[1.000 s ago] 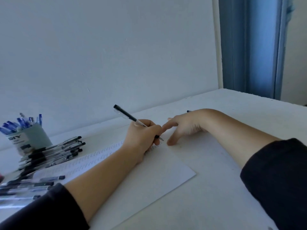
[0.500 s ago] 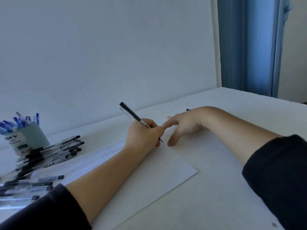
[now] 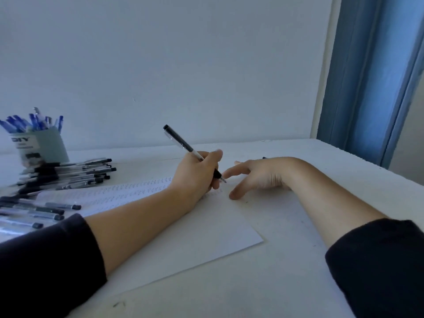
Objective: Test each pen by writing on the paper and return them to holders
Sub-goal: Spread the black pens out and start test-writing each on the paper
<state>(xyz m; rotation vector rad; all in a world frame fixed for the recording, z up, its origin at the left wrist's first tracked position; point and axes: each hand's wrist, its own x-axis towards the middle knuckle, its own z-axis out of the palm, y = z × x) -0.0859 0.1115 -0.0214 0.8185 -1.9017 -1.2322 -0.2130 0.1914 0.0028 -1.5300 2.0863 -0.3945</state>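
My left hand (image 3: 197, 175) grips a black-and-clear pen (image 3: 181, 143) in a writing hold, its tip down at the far edge of the white paper (image 3: 206, 235). Rows of small marks run across the paper's left part. My right hand (image 3: 259, 175) rests beside the pen tip with straight, spread fingers pressing on the paper's far corner. A pale green holder (image 3: 43, 145) full of blue pens stands at the far left. A pile of black pens (image 3: 68, 175) lies in front of it.
More loose black pens (image 3: 34, 212) lie at the left edge of the white table (image 3: 286, 283). A white wall runs along the back. A blue door frame (image 3: 371, 72) stands at the right, past the table's far right edge.
The pen's upper end has swung upward and rightward as my left hand writes. My right hand stays in place on the paper.
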